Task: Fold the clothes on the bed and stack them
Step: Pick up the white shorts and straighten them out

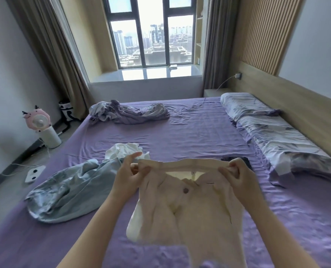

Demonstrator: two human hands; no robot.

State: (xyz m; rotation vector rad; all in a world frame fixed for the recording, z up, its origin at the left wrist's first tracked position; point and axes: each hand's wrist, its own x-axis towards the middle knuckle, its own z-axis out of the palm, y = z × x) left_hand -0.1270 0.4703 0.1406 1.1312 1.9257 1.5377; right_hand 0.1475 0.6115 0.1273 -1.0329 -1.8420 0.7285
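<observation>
Here, the cream buttoned shirt (187, 206) is hanging above the purple bed sheet (189, 130), its neckband stretched crosswise from hand to hand and its long axis running down toward the person, hem end nearest the camera. The left hand (127, 175) is pinching the neckband's left end, thumb and forefinger closed on the cloth with the forefinger reaching forward. The right hand (236, 173) is gripping the right end, its fingers curled tightly round the bunched fabric. The shirt is looking soft and slightly fuzzy, pale cream-pink, with one dark round button on the front placket and a lighter yellowish lining showing inside the neck opening; a white fold is sticking out at its lower left.

Beside the left forearm a light blue denim-like garment (64, 192) is lying crumpled on the sheet, with a white bunched garment (122, 149) just beyond it. A dark garment (244, 161) is peeking out behind the right hand. A rumpled lilac-grey blanket (129, 113) is lying near the far edge, and floral-printed pillows (273, 136) are lining the wooden headboard side.
</observation>
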